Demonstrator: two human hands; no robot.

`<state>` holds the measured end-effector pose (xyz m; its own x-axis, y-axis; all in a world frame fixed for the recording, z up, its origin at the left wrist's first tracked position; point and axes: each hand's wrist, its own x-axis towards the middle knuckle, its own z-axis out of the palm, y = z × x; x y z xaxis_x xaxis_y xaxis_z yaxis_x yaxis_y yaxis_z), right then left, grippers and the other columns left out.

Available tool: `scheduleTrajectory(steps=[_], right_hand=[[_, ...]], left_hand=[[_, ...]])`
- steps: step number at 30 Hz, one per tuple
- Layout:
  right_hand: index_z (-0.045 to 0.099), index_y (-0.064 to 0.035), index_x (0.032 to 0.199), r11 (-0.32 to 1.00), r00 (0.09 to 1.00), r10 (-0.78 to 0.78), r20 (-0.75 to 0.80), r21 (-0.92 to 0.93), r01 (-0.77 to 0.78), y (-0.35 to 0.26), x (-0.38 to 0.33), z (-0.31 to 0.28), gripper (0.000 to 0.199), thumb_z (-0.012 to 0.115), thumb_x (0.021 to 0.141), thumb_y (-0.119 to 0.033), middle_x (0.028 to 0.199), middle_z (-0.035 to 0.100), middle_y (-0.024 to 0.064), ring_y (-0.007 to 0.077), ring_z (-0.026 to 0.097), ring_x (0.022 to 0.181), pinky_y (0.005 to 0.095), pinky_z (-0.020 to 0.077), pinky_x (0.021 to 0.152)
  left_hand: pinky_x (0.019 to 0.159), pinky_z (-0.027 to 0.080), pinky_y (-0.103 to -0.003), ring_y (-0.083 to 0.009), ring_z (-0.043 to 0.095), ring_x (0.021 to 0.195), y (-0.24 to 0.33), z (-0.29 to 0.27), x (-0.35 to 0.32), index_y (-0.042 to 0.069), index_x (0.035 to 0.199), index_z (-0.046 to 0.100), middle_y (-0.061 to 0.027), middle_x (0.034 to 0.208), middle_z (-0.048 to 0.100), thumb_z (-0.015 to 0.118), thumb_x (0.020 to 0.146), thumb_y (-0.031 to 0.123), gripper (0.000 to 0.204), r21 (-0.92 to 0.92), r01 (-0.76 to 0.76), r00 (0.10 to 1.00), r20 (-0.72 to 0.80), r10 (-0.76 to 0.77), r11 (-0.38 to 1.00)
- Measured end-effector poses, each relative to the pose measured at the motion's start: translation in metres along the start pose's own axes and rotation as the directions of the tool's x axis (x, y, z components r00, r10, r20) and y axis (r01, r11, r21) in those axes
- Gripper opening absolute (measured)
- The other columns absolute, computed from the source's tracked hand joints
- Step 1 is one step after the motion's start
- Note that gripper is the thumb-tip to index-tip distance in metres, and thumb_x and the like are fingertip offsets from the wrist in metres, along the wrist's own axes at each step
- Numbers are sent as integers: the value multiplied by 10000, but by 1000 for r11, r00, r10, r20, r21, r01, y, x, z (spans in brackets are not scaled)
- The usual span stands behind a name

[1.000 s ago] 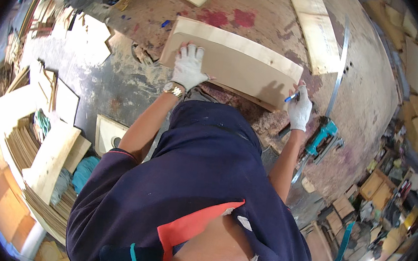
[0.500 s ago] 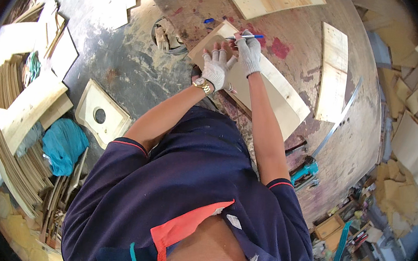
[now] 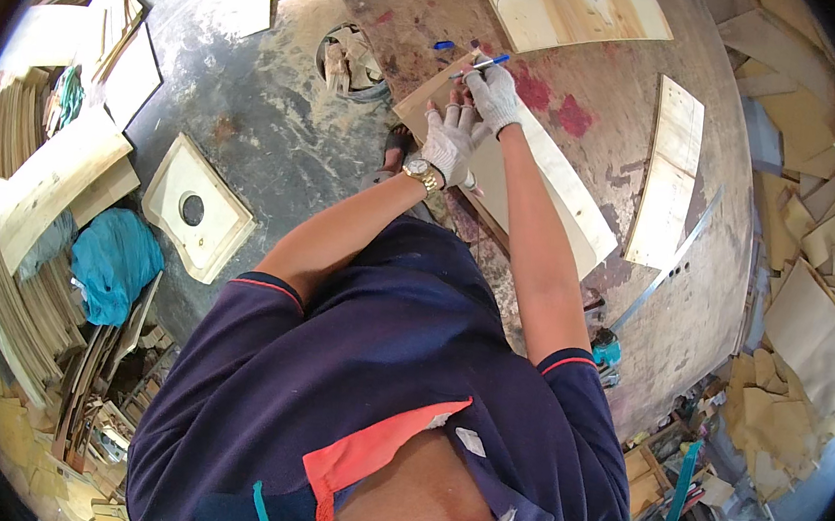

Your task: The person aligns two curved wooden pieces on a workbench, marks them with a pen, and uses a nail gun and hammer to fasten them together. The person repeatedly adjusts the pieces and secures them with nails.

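My right hand (image 3: 494, 99), in a white fingerless-tipped glove, is closed on a blue and white pen (image 3: 480, 66). The pen's tip is over the far end of a pale wooden board (image 3: 562, 202). A brown flat template (image 3: 423, 100) lies on top of that board. Gloved the same way, my left hand (image 3: 452, 139) lies on the template with its fingers spread, close beside the right hand. A gold watch is on the left wrist. The template's near part is partly covered by my right forearm. A blue pen cap (image 3: 443, 45) rests on the table past the hands.
On the stained table (image 3: 596, 77) lie a wide wooden panel (image 3: 577, 13), a narrow board (image 3: 667, 174) and a metal ruler (image 3: 674, 255). A teal power tool (image 3: 607, 349) is by my right elbow. Left on the floor are a bucket (image 3: 351, 61), a holed panel (image 3: 196, 209) and stacked boards (image 3: 9, 322).
The view has shifted a little, so the table's things sit lower and further right. My right hand still holds the pen at the board's far end; my left stays spread on the template.
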<state>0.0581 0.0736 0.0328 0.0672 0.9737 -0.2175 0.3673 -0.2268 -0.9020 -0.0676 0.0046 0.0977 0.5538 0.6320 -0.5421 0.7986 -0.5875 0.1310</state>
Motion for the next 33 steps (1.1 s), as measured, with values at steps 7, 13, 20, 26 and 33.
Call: scheduleTrajectory(steps=[7, 13, 20, 26, 33], right_hand=[[686, -19, 866, 983, 988, -134, -70, -137, 124, 28, 13, 6, 418, 647, 958, -425, 798, 699, 212, 389, 695, 781, 471, 526, 689], [688, -26, 874, 985, 994, -108, -29, -136, 103, 5, 1, -3, 409, 647, 963, -422, 795, 702, 204, 382, 698, 769, 469, 526, 681], [690, -40, 906, 979, 984, -156, -82, -148, 143, 1, -3, 1, 364, 657, 957, -400, 778, 701, 198, 386, 700, 771, 473, 526, 677], [695, -53, 922, 962, 963, -204, -177, -219, 164, 3, -10, -2, 324, 670, 944, -375, 769, 696, 206, 388, 700, 755, 472, 526, 666], [721, -73, 974, 974, 969, -117, -218, -217, 69, -5, -29, -8, 288, 672, 934, -354, 830, 722, 203, 389, 716, 806, 463, 541, 695]], left_hand=[[1152, 186, -759, -493, 156, 1539, 3, 6, -1, 126, 1628, 241, -255, 1635, 246, 788, 559, 842, 1398, 13, 1, 995, -100, 0, 1000], [1153, 184, -756, -492, 161, 1537, 3, 2, -2, 115, 1619, 261, -256, 1629, 259, 792, 552, 837, 1393, -2, -7, 997, -72, 7, 1000], [1158, 171, -751, -493, 109, 1554, -1, 9, -2, 140, 1601, 326, -266, 1648, 236, 789, 541, 836, 1350, -33, -3, 995, -99, -1, 999], [1193, 101, -728, -493, 33, 1571, -1, 10, -3, 163, 1616, 316, -267, 1694, 132, 779, 550, 841, 1346, -44, -8, 996, -89, 4, 999], [1206, 82, -716, -499, 50, 1567, -2, 21, 0, 179, 1639, 277, -266, 1701, 105, 780, 542, 843, 1377, -63, -3, 985, -170, -8, 998]])
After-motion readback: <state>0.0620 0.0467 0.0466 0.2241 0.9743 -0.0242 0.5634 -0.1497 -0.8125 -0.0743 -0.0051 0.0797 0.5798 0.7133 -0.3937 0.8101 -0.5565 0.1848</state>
